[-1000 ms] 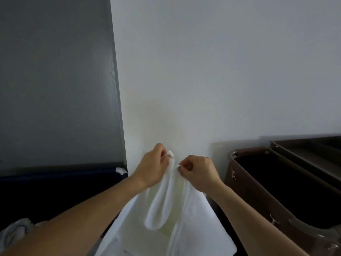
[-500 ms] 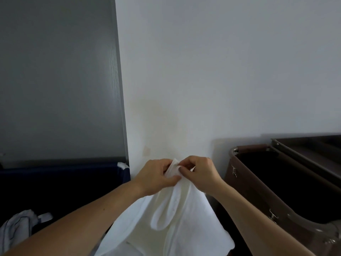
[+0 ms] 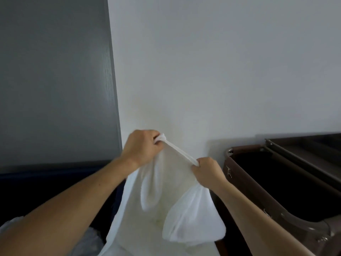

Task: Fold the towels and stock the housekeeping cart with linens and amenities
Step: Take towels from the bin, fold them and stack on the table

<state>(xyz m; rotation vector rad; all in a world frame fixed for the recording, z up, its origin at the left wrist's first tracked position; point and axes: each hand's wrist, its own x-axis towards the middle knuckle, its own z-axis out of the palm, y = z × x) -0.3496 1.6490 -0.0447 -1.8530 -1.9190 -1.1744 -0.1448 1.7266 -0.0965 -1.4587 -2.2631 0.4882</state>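
Note:
A white towel (image 3: 171, 206) hangs in front of me, its top edge stretched tight between both hands. My left hand (image 3: 143, 147) grips one end of that edge, raised higher, close to the wall. My right hand (image 3: 207, 171) pinches the edge lower and to the right. The rest of the cloth droops in loose folds down to the bottom of the view. The brown housekeeping cart (image 3: 273, 202) stands at the right, its dark bin open.
A white wall fills the view ahead, with a grey door panel (image 3: 55, 80) at the left. A dark blue bin (image 3: 46, 183) sits below the door, with more white linen (image 3: 11, 223) at the bottom left corner.
My hands were together at the towel's top edge. They have moved apart: the left rose up and left, the right slid down and right, pulling the edge taut.

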